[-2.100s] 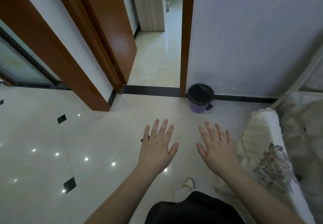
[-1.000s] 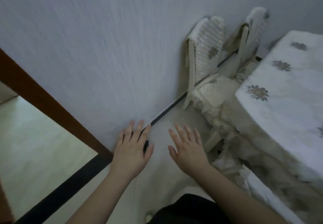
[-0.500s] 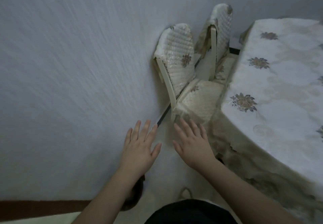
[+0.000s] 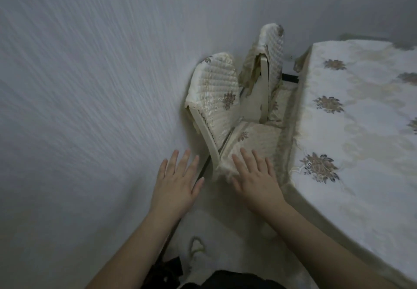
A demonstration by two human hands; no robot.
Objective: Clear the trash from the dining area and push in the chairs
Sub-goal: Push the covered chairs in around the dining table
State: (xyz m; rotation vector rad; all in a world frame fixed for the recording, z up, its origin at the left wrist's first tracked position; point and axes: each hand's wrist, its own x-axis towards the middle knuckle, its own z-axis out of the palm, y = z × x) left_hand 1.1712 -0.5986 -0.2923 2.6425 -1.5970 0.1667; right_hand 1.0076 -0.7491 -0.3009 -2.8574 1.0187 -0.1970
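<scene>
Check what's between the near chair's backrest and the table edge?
Head view: only the near chair's seat cushion, running from the backrest up to the table cloth.

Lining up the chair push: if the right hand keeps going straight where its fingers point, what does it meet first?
Likely the nearer chair's seat cushion; the right hand already overlaps its front edge, though contact is unclear.

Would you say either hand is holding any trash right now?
No, the left hand and right hand are both open and empty, fingers spread, near the closer chair.
</scene>
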